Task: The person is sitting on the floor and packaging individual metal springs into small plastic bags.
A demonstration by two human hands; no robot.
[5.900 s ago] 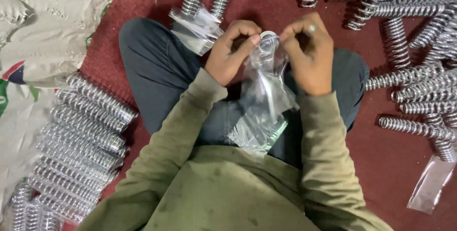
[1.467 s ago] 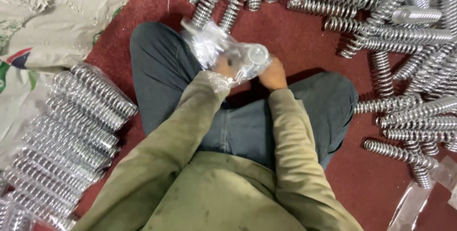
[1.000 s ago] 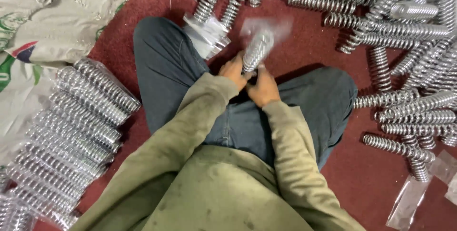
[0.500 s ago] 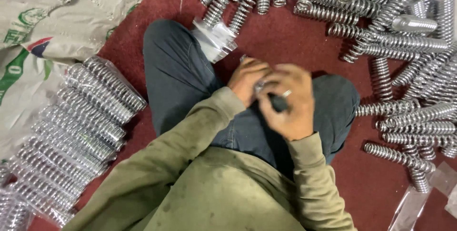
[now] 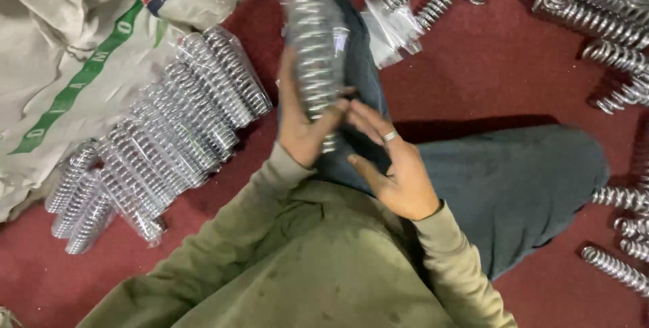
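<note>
Steel spring [image 5: 314, 57], bagged in clear plastic, now stands gripped in the left hand [image 5: 301, 122], lifted clear of the lap; the right hand [image 5: 395, 169] has let go, fingers spread just beside it, bagging apparently done.

We sit on the floor [image 5: 514, 78]: bagged springs [image 5: 176, 132] lie to our left beside sacks [image 5: 81, 37], loose springs [image 5: 595, 17] ahead and right, empty bags [image 5: 392, 27] beyond our knee.

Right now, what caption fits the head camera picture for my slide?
Left hand grips a bagged coil spring; open right hand beside it, above rows of bagged springs.
</note>
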